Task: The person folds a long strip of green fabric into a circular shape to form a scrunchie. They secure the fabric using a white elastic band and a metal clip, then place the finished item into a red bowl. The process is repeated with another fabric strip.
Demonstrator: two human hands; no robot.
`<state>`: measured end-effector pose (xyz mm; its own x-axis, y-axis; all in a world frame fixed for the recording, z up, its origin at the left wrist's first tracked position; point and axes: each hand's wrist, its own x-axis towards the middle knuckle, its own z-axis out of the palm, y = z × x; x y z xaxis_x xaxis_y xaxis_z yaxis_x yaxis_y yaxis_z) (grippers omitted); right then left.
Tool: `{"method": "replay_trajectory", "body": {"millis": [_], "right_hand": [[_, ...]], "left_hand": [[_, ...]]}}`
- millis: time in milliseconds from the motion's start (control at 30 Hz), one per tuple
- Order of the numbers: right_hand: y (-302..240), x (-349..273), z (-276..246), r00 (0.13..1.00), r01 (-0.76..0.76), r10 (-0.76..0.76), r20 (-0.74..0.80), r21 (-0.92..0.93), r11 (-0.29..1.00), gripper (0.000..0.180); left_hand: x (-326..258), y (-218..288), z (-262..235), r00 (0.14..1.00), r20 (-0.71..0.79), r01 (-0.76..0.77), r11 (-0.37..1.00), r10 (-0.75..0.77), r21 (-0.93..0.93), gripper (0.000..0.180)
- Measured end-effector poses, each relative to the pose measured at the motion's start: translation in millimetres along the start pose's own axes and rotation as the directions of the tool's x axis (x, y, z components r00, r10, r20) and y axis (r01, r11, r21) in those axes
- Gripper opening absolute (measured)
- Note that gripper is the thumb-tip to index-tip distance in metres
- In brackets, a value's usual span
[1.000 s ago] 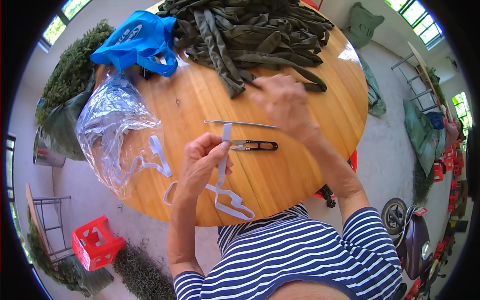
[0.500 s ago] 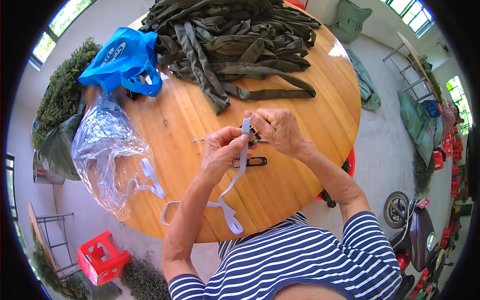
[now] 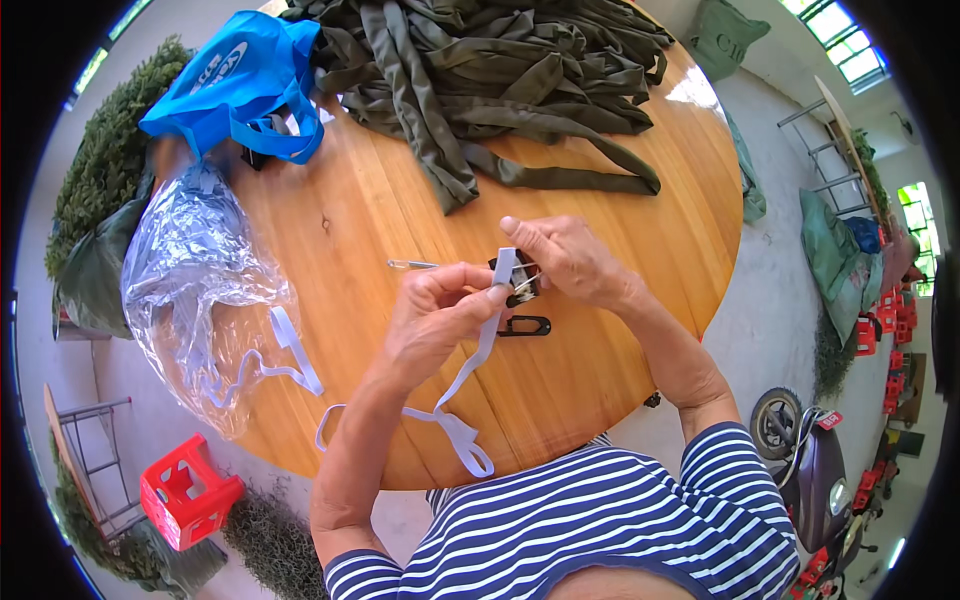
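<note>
My left hand [image 3: 435, 318] pinches a pale white flat band [image 3: 484, 352] between thumb and fingers. The band's short end stands up above the grip, and its tail runs down across the table in loops. Facing it, my right hand [image 3: 580, 262] has curled fingers beside that end; what they hold, if anything, I cannot make out. Between the hands is a small black item [image 3: 524, 291] with pale and thin metallic parts, partly covered. Black thread snips [image 3: 530, 326] lie just below it. A slim silver rod [image 3: 408, 264] projects left of my left hand.
A heap of dark green fabric strips [image 3: 500, 100] covers the table's [image 3: 600, 370] far side. At the left are a blue bag [image 3: 235, 85], clear plastic wrap [image 3: 190, 260] and another length of white band [image 3: 290, 345]. A red stool [image 3: 190, 492] and a scooter [image 3: 825, 470] stand on the floor.
My right hand's fingers have drawn slightly away from the band's end, uncovering more of the black item. My left hand keeps its pinch. The whole view has shifted a little.
</note>
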<state>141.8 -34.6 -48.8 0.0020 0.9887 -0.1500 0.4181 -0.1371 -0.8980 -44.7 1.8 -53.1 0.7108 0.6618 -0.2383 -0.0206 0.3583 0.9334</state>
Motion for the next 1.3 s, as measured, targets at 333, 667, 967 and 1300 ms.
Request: {"method": "replay_trajectory", "body": {"millis": [333, 667, 967, 1300], "right_hand": [[5.5, 5.1, -7.0, 0.995, -0.078, 0.086, -0.044, 0.159, 0.984, 0.049], [-4.3, -3.2, 9.0, 0.998, 0.002, -0.005, -0.062, -0.045, 0.999, 0.044], [0.8, -4.0, 7.9, 0.982, 0.130, -0.155, -0.105, -0.212, 0.969, 0.041], [17.7, -6.9, -74.0, 0.936, -0.033, -0.092, -0.341, -0.343, 0.939, 0.047]], "left_hand": [[-8.3, 27.9, -10.3, 0.972, 0.096, 0.198, 0.966, -0.215, 0.167, 0.014], [-7.6, 23.1, -11.4, 0.967, 0.061, 0.213, 0.916, -0.248, 0.341, 0.012], [-10.1, 21.0, -6.4, 0.977, 0.076, 0.157, 0.918, -0.198, 0.365, 0.015], [-3.6, 16.5, -17.7, 0.989, 0.076, 0.102, 0.960, -0.125, 0.261, 0.023]]}}
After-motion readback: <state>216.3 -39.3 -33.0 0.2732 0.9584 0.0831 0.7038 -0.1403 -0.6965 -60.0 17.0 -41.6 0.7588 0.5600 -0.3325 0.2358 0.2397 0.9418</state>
